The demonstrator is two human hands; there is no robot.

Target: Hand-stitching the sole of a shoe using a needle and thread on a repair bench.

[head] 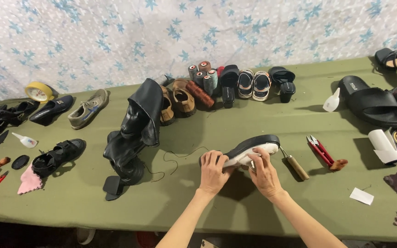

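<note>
Olive-green cloth covers the table, where a white-soled black shoe lies near the front middle, tilted on its side. Left hand and right hand both close their fingers on it. A white rectangular paper label lies flat further right.

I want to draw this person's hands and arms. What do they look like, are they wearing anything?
Both arms are bare up to where the picture ends, with no sleeves in sight. The left hand and right hand wear no gloves, and I can see no watch, bracelet or rings. The fingernails look short and unpainted, though they are too small to be sure.
</note>
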